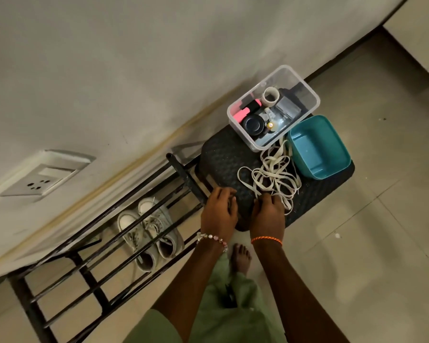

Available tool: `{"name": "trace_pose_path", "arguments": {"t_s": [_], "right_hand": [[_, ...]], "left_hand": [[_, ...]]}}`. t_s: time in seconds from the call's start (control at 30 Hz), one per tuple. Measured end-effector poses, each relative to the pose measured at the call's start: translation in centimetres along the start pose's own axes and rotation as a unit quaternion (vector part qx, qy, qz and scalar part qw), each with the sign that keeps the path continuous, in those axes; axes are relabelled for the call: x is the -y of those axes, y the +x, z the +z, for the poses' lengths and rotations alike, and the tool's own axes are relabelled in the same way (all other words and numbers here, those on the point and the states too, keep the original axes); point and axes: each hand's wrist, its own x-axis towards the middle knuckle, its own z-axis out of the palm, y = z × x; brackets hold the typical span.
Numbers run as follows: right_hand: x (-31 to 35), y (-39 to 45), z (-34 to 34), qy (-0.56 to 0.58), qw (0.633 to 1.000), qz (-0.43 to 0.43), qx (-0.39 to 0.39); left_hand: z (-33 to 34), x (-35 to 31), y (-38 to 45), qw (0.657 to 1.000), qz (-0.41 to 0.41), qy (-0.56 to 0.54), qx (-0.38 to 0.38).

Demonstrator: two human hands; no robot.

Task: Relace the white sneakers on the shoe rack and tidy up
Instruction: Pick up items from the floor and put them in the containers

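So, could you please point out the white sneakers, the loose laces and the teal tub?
white sneakers point(151, 231), head view, on the laced upper.
loose laces point(273, 177), head view, middle of the tangle.
teal tub point(318, 147), head view, inside floor.

White sneakers point(148, 232) side-by-side on rack point(84, 266)

- A home is shown, probably an entrance or hallway corner.
- A black metal shoe rack point(114, 246) is set against a painted wall point(109, 58) at lower left, with white sneakers point(149, 231) kept on it.
- A wall socket point(39, 180) is seen at left.
- Pale floor tiles point(372, 219) are laid at right.
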Motion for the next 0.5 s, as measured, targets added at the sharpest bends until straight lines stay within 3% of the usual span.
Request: {"name": "trace_pose_path", "arguments": {"t_s": [0.17,0.33,0.4,0.5], "right_hand": [[0.4,-1.1,-1.4,0.001,0.999,0.031,0.045],[2.5,-2.2,-5.8,0.127,0.990,0.030,0.053],[3.2,-2.2,-7.5,0.152,0.981,0.056,0.109],[4.8,-1.9,-10.0,0.228,0.932,0.128,0.252]], "left_hand": [[0.1,-0.3,-0.7,1.000,0.014,0.003,0.011],[-1.1,-2.0,-2.0,0.999,0.005,-0.026,0.020],[-1.9,-2.8,-2.5,0.998,0.000,-0.065,0.019],[-3.9,-4.6,-3.1,0.991,-0.011,-0.121,0.050]]}}
